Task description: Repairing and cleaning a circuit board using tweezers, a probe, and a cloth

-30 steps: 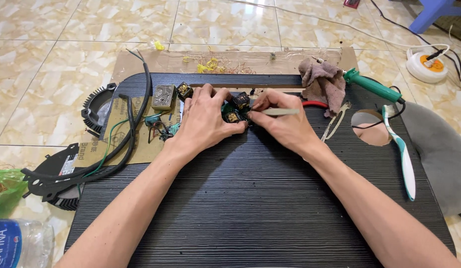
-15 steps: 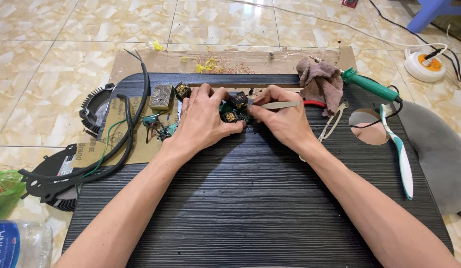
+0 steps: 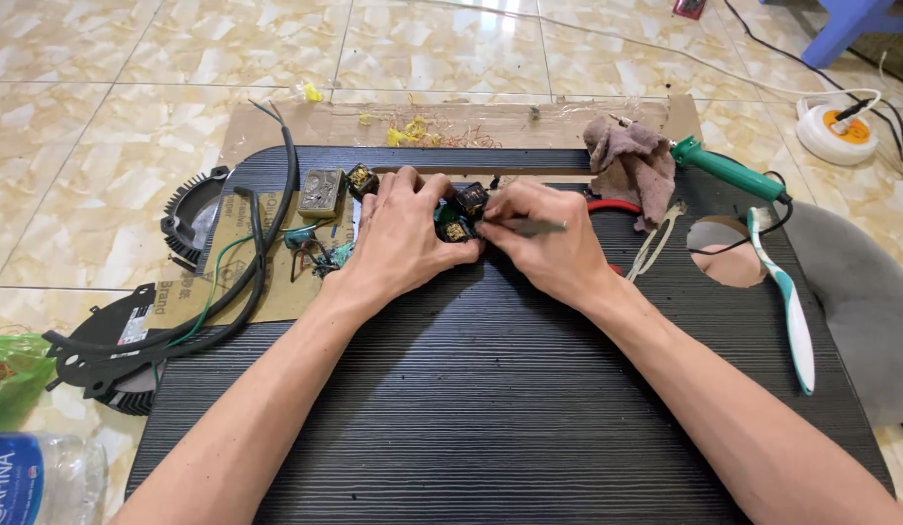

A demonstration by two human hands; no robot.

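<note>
My left hand (image 3: 403, 238) grips a small green circuit board (image 3: 458, 219) with dark block parts on it, pressing it against the black ribbed board (image 3: 490, 408). My right hand (image 3: 544, 238) holds metal tweezers (image 3: 529, 227), their tips at the circuit board between the two hands. Both hands sit near the far edge of the black board. Much of the circuit board is hidden under my fingers.
A brown rag (image 3: 628, 167), a green-handled soldering iron (image 3: 729, 170) and a teal and white toothbrush (image 3: 790, 301) lie to the right. A small component block (image 3: 322, 192), loose wires (image 3: 311, 253), a black cable (image 3: 247, 292) and black plastic housings (image 3: 184, 219) lie left. A water bottle (image 3: 34, 481) stands at bottom left.
Both hands stay on the circuit board; the tweezers have shifted slightly at the part. The view has drifted a little.
</note>
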